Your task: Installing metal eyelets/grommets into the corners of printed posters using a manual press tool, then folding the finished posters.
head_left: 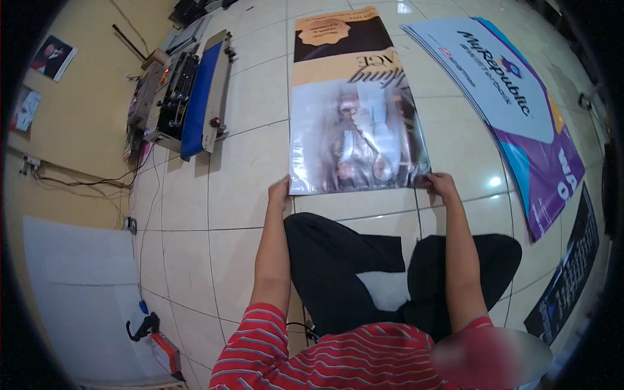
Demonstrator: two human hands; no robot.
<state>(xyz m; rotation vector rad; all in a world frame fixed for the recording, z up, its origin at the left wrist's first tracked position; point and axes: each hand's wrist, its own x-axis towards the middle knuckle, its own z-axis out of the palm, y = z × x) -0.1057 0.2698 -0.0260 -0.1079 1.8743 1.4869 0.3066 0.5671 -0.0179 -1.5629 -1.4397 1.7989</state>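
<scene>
A long glossy printed banner (351, 123) lies flat on the tiled floor in front of me, pale orange and dark at its far part, with a picture on the near part. At its near left corner is my left hand (279, 192), fingers closed on the edge. My right hand (443, 186) pinches the near right corner. Both arms reach forward past my bent legs. The banner's near edge runs straight between the two hands.
Right of it lie stacked white, blue and purple banners (520, 97) and a dark printed sheet (565, 273). On the left stands a machine with a blue belt (200, 97). Cables (97, 182) run along the wall. An orange-and-black tool (159, 341) rests at lower left.
</scene>
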